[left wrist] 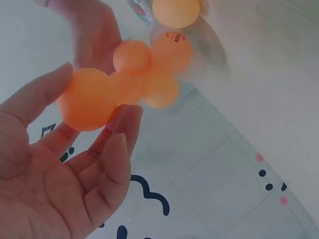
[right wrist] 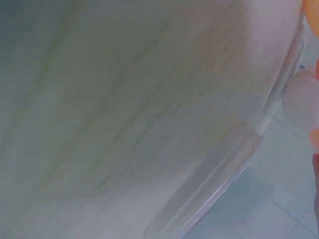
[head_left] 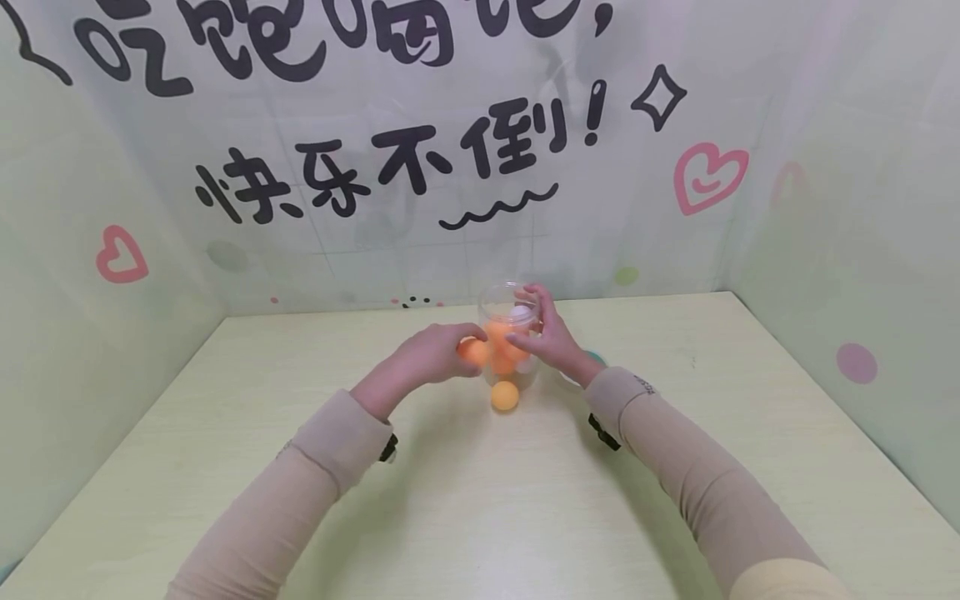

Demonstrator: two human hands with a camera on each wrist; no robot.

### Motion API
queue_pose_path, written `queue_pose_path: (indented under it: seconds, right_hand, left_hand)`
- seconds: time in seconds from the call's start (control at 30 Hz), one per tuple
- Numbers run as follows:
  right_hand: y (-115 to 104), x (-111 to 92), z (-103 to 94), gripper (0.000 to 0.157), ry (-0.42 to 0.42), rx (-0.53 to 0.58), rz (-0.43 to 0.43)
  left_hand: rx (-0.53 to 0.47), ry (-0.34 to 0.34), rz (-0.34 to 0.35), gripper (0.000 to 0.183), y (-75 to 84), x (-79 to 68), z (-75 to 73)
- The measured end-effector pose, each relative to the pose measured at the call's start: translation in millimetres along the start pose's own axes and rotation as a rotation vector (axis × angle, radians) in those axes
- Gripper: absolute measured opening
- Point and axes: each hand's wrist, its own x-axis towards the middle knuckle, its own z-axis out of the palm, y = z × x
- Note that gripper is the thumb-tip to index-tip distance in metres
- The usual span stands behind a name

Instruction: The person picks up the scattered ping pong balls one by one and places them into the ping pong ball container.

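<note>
A clear jar [head_left: 489, 310] stands near the back of the table, with several orange balls and some white ones inside. My right hand [head_left: 551, 335] grips its right side, thumb in front and fingers round the back. Left of the jar, my left hand [head_left: 438, 354] holds an orange ping-pong ball [left wrist: 88, 99] between thumb and fingertips, level with the balls inside. Another orange ball [head_left: 505, 396] lies on the table in front of the jar. In the right wrist view, a white ball [right wrist: 300, 99] shows at the right edge; most of the right hand is out of frame there.
A round item with a teal edge [head_left: 595, 357] lies on the table [head_left: 495, 517] behind the right wrist, mostly hidden. A printed white sheet [head_left: 420, 250] rises along the table's back edge, with more sheeting at both sides.
</note>
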Motion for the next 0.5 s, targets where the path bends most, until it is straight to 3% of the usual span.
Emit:
queue_pose_path:
  seconds: [0.33,0.5]
  right_hand:
    - [-0.1,0.6,-0.2,0.069,0.004,0.01,0.022]
    - [-0.5,0.5,-0.1,0.069,0.001,-0.001,0.029]
  left_hand:
    - [-0.083,0.092,-0.019,0.048,1.4,6.9,-20.2]
    - [-0.137,0.208,-0.009,0.049,3.9,11.6,-26.9]
